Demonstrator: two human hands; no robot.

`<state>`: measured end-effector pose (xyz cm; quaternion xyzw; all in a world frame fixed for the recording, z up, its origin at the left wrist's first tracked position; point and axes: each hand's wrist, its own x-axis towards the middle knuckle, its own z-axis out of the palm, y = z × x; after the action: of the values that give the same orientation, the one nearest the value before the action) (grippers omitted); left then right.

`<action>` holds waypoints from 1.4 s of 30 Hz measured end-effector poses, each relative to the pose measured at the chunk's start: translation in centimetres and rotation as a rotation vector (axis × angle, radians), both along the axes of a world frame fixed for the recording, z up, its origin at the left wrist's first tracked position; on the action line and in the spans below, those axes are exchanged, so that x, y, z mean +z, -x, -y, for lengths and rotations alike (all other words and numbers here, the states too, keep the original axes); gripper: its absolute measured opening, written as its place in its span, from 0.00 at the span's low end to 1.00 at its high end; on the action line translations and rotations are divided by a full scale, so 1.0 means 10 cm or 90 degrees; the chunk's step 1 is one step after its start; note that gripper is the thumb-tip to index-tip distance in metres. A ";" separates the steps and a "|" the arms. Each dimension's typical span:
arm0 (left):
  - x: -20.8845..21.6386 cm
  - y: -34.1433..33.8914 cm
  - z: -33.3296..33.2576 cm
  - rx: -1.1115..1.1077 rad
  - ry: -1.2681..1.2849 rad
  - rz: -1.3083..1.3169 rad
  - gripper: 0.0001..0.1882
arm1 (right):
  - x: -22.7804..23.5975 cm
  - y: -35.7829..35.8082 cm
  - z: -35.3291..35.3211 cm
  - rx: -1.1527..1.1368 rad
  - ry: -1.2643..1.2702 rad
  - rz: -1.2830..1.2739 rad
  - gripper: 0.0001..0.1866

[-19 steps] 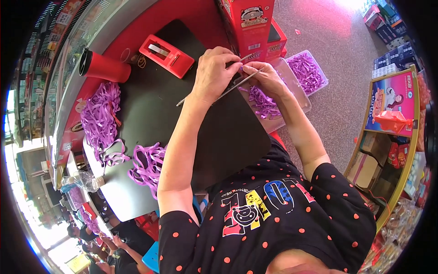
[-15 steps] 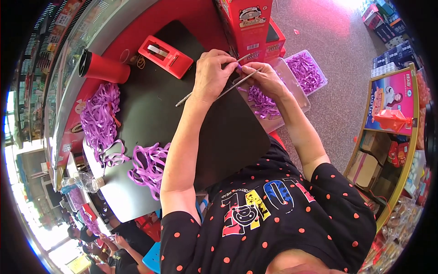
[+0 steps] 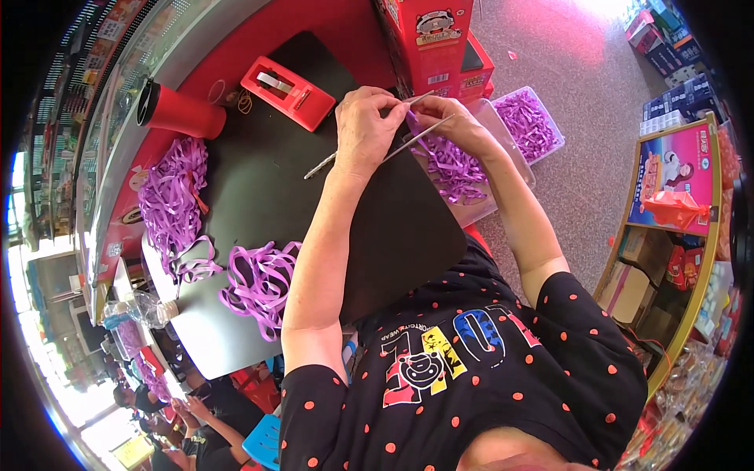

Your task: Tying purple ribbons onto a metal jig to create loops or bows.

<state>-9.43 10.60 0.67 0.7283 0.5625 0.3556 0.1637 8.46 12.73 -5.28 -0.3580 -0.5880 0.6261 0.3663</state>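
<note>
My left hand (image 3: 365, 125) is closed above the far edge of the black tabletop, its thumb and forefinger pinched together. Two thin grey metal rods (image 3: 420, 136) run slantwise beneath it and stick out on both sides; whether they join is hidden. Close by on the right, my right hand (image 3: 452, 122) has its fingers curled around a short purple ribbon (image 3: 413, 122) at the rod tips. Below that hand stands a clear plastic box (image 3: 473, 213) holding many cut purple strips (image 3: 455, 177). A loose heap of long purple ribbon (image 3: 259, 289) lies beside my left forearm.
A red tape dispenser (image 3: 287, 93) and a red tumbler (image 3: 184, 112) occupy the table's far left. Another ribbon heap (image 3: 171, 196) lies along the left edge. A second box of strips (image 3: 530, 122) and red cartons (image 3: 428, 47) stand beyond my hands. People work at lower left.
My hands stay close together at the rods. More of the purple ribbon shows between my fingertips, and the right fingers have shifted slightly around it.
</note>
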 end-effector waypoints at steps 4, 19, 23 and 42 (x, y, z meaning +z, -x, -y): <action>-0.04 0.01 0.00 -0.002 -0.006 0.017 0.09 | -0.11 0.00 -0.09 0.013 -0.098 0.041 0.12; -0.03 0.01 0.03 0.008 -0.011 -0.003 0.10 | -1.36 -0.42 -0.12 -0.020 -0.171 0.370 0.11; -0.04 -0.01 0.02 0.007 -0.004 0.017 0.10 | -1.91 -0.58 0.03 -0.075 -0.109 0.404 0.11; -0.04 0.01 0.02 0.003 -0.031 -0.040 0.10 | -1.72 -0.33 0.24 -0.249 0.416 -0.437 0.13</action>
<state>-9.54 10.35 0.30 0.7415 0.5604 0.3463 0.1271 11.80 10.37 -22.50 -0.3308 -0.1297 0.7784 0.5176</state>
